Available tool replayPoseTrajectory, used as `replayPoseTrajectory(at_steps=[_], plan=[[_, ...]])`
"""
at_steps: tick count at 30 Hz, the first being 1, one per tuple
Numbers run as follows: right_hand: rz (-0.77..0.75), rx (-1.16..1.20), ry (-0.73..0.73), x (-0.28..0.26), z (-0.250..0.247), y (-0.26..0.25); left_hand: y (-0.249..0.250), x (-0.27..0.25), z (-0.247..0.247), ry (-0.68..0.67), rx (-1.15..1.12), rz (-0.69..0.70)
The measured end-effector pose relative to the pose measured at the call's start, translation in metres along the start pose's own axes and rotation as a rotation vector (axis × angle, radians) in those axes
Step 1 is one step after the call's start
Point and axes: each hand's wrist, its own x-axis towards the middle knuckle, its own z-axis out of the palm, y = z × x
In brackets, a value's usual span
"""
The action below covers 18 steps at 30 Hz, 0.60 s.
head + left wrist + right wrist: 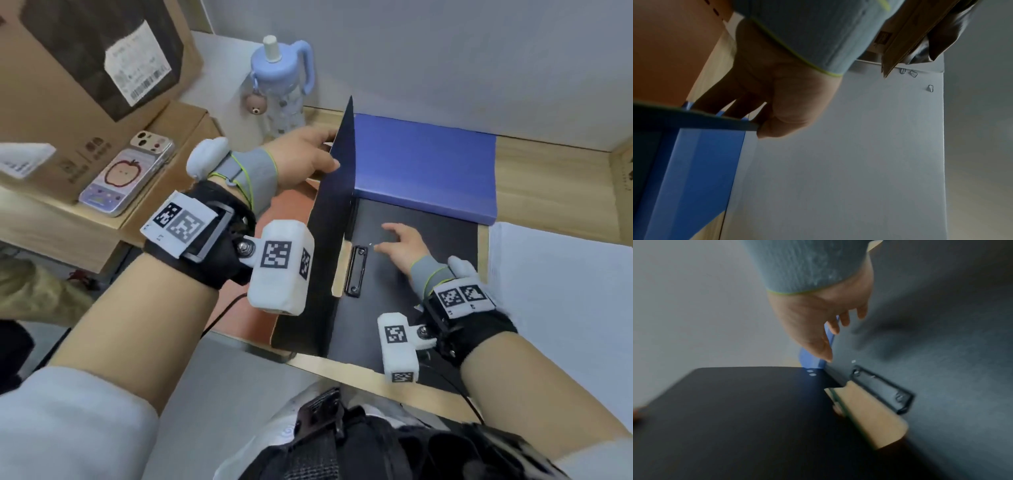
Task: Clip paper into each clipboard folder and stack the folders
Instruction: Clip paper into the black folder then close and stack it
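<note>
A black clipboard folder (pixel 445 233) lies open on the desk, its metal clip (pixel 356 270) bare with no paper under it. My left hand (pixel 305 154) grips the far edge of its cover (pixel 329 240), thumb and fingers pinching it, and the cover stands almost upright. In the left wrist view that hand (pixel 781 105) curls round the cover's edge (pixel 694 118). My right hand (pixel 400 243) lies with fingers spread on the inner board just right of the clip. The right wrist view shows its straight fingers (pixel 818 321) above the board (pixel 951 353), with the clip (pixel 881 389) beside them.
A closed blue folder (pixel 424 164) lies behind the black one. White paper (pixel 561 291) lies at the right. An orange-red folder (pixel 291 219) lies under the raised cover's left side. A blue bottle (pixel 281 85), a phone (pixel 126 174) and cardboard boxes (pixel 68 68) stand at the left.
</note>
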Motion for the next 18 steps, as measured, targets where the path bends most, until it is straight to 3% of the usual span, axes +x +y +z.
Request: replayPoseTrajectory(at_steps=[4, 11, 18], plan=[[0.113, -0.449, -0.075, 0.002, 0.008, 0.027, -0.030, -0.002, -0.042, 0.086, 0.046, -0.088], [0.126, -0.581, -0.060, -0.002, 0.020, 0.048, -0.079, 0.010, -0.072, 0.330, 0.530, -0.304], [0.100, -0.668, -0.112, -0.002, 0.015, 0.050, -0.125, 0.030, -0.066, 0.452, 0.568, -0.427]])
